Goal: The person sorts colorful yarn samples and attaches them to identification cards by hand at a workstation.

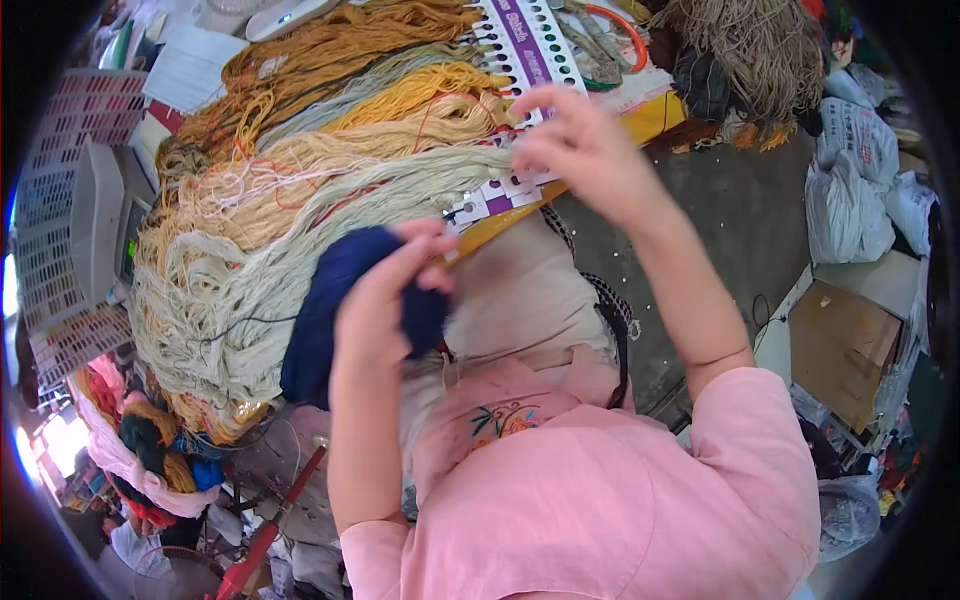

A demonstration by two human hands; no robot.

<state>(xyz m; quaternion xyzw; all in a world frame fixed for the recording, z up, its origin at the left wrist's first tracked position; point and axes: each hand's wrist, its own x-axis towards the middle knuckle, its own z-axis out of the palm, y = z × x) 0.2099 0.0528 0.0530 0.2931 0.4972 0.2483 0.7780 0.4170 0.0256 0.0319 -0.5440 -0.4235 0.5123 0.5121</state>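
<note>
My left hand (385,290) is closed around a dark navy skein of yarn (318,320), held up in front of the pale skeins. My right hand (580,150) pinches the edge of a white and purple card with rows of holes (520,45), where the pale green yarn (330,215) is looped on. Several skeins hang from that card in mustard (420,90), brown-gold (320,55), cream (300,165) and pale green. A yellow bar (650,115) lies under the card. My pink shirt (600,500) fills the bottom.
A colour chart with small swatches (60,230) and a grey device (100,220) lie at the left. A tan twine bundle (760,50) and orange-handled scissors (620,35) sit at the top right. Plastic bags (850,190), a cardboard box (840,340) and a red rod (265,535) are on the floor.
</note>
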